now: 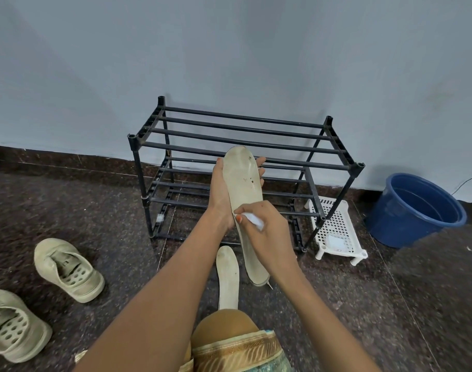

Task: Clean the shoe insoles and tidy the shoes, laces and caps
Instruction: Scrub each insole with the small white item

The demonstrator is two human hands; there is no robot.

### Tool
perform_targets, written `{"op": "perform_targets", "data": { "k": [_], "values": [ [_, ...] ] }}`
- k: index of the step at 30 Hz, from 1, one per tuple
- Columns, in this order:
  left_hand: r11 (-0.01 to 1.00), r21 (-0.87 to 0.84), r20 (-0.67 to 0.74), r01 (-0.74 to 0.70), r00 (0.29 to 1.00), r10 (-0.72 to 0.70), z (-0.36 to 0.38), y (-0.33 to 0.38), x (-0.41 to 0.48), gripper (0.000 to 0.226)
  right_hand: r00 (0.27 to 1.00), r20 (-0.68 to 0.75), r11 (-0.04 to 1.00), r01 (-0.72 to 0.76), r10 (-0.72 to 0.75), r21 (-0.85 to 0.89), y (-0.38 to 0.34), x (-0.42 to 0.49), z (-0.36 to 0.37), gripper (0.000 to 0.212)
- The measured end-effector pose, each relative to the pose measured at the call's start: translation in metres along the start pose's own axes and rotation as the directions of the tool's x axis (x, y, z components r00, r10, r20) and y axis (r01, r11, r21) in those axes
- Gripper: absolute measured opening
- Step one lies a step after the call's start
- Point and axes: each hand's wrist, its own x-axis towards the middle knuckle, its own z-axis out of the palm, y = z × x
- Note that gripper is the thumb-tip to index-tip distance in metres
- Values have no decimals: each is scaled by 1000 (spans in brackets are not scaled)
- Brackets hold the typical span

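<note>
I judge the task to be at an early stage. The black tubular two-tier shoe rack at the centre of the frame has nothing on its bars. The round blue plastic tub stands at the right edge, and I cannot tell what is in it. The two beige slip-on shoes with perforated toes, one at the left and one at the lower left corner, lie loose on the dark stone floor, well apart from the rack and not yet put away. A small white perforated plastic stand sits just right of the rack. I see no laces or caps.

Both insoles are out of the shoes. The long cream foam insole I am cleaning shows dark specks near its toe end, so it is not finished. The second cream insole waits on the floor just below it, near my knee.

My left hand grips the raised insole from behind, thumb on its left edge and fingers wrapped round its right edge, at centre frame. My right hand sits just below, its fingers curled round a small white wipe and pressing it against the insole's middle. The heel end hangs below my right wrist.
</note>
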Motion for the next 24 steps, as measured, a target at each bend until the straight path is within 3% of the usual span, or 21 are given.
{"op": "perform_targets", "data": {
  "k": [9,16,21,24],
  "values": [
    [1000,9,1,-6,1000,6,2,0,-2,75,983,-181,985,-46,15,-169,11,16,-4,11],
    [1000,5,-9,-5,1000,5,4,0,-4,71,965,-222,990,-131,140,56,14,23,-11,10],
    [997,80,-47,9,999,-5,6,0,-8,86,939,-287,973,-144,192,180,13,28,-11,8],
    [991,120,17,55,998,-58,9,-1,-14,95,920,-328,966,-153,216,206,8,34,-12,10]
  ]
}}
